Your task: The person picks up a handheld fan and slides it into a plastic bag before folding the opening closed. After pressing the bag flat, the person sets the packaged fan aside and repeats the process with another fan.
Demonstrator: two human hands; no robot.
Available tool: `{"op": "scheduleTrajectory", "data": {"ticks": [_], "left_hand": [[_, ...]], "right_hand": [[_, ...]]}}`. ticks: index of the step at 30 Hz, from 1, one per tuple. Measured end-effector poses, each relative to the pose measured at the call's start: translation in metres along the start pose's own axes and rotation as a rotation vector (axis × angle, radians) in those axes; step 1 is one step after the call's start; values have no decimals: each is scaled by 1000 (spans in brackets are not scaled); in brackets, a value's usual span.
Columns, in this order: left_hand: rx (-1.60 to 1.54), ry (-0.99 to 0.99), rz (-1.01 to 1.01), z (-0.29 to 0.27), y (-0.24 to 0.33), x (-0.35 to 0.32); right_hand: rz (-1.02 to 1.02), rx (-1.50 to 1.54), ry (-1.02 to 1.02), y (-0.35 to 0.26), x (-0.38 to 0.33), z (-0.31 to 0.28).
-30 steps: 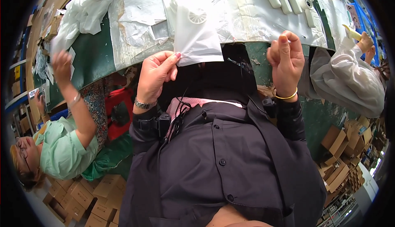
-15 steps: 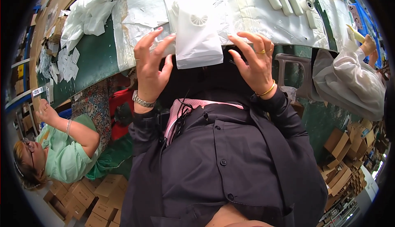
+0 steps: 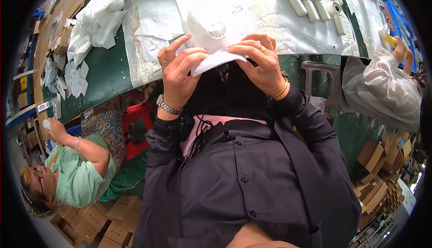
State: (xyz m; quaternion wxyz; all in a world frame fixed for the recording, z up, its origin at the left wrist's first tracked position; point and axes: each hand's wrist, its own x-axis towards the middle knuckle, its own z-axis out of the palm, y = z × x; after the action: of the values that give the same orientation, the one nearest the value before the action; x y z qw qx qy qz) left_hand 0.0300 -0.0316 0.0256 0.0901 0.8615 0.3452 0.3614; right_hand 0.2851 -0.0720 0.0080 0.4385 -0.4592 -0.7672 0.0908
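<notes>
Left hand point(image 3: 177, 70) and right hand point(image 3: 263, 63) pinched the near end of a white bag point(image 3: 202, 36) between thumbs and bent fingers, almost closed on it, one toward each corner. That end was bent into a curved fold and jutted past the front edge of the green table point(image 3: 105, 63), above the person's dark clothes. A round grille point(image 3: 217, 30) showed pale through the bag, farther in from the edge. A stretch of white sheet point(image 3: 288, 36) separated the right hand from five fans point(image 3: 297, 5) toward the table's right end. Papers point(image 3: 157, 12) lay left of the bag, with crumpled plastic point(image 3: 96, 18) beyond them. A grey stool point(image 3: 319, 68) stood by the front edge, right of the right hand.
</notes>
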Motion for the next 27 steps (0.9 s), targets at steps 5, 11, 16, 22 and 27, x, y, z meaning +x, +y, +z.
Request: {"op": "scheduleTrajectory", "data": {"ticks": [5,11,16,22,27], "left_hand": [[-103,118,-181,8,7,8],[-140,224,-376,24,2,19],[-146,211,-513,32,-12,22],[-72,251,-486,48,-13,37],[25,201,-459,48,-37,8]], "right_hand": [[133,82,115,-2,12,4],[474,228,175,-8,27,18],[483,214,214,3,37,29],[568,98,158,8,43,13],[476,68,227,10,35,42]]}}
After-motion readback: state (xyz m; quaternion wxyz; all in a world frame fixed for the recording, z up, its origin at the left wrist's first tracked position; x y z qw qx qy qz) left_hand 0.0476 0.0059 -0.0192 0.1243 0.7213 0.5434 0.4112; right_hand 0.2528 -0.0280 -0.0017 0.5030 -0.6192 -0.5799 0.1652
